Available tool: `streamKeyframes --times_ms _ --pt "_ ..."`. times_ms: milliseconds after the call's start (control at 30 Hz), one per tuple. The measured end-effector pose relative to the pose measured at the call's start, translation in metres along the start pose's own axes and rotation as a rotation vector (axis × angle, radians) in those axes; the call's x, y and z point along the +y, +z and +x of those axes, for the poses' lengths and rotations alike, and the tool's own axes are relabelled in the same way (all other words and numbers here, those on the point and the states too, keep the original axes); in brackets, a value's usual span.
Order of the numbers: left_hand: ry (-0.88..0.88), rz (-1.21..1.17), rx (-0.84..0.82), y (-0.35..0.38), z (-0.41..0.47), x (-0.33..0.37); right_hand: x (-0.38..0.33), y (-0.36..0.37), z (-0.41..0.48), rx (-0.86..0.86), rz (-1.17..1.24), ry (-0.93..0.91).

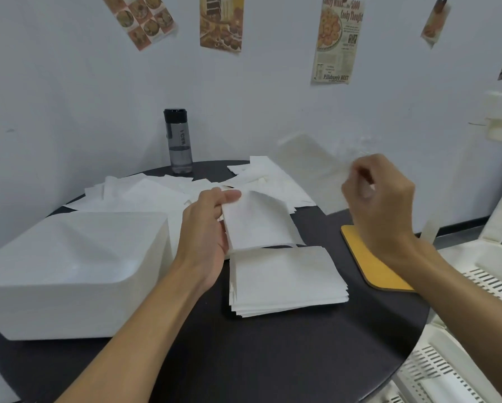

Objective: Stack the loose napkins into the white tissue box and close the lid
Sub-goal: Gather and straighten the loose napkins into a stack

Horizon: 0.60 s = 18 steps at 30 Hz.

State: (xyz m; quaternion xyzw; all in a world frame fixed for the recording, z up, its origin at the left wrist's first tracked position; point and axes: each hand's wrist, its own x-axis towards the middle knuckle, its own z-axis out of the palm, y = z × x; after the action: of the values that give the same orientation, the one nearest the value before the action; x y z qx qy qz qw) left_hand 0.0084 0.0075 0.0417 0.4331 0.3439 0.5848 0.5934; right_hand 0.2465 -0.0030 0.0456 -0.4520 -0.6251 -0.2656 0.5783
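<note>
The tissue box (69, 271) is plain white, as are the stacked napkins (287, 280) and the loose napkins (145, 190). The table (273, 359) is matt black. A mustard-yellow mat (372, 263) has a dark brown edge. The bottle (180, 141) is smoky clear with a black cap. The wall posters (221, 23) show browns, oranges and cream; the slotted crates (494, 274) are cream

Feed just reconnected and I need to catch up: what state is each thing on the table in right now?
White tissue box: lid closed.
Left hand: grips a napkin bundle, tilted up.
Right hand: raised, pinches a blurred napkin in the air.
Napkin stack: flat on the table, edges uneven.
Loose napkins: scattered at the far side.
Bottle: upright, capped.
</note>
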Motion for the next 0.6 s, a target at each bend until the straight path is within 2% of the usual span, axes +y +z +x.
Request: streamKeyframes --times_ms 100,167,367,467,533,600 --pt "-0.067 -0.015 -0.045 0.001 0.001 0.001 -0.007 0.012 -0.012 -0.176 0.003 -0.318" --pt "-0.068 -0.018 -0.061 0.0 0.0 0.002 -0.01 0.017 -0.02 -0.305 0.01 -0.426" --pt "0.028 0.028 0.02 -0.006 0.003 -0.002 -0.007 0.018 -0.037 -0.525 0.003 -0.427" --pt "0.048 0.048 -0.016 -0.006 0.002 -0.003 -0.009 0.015 -0.037 -0.581 0.007 -0.435" --pt "0.084 0.066 -0.032 -0.007 0.001 -0.004 -0.013 0.013 -0.038 -0.569 0.095 -0.284" --pt "0.115 0.066 -0.061 -0.007 0.0 -0.004 -0.022 0.012 -0.035 -0.547 0.251 0.173"
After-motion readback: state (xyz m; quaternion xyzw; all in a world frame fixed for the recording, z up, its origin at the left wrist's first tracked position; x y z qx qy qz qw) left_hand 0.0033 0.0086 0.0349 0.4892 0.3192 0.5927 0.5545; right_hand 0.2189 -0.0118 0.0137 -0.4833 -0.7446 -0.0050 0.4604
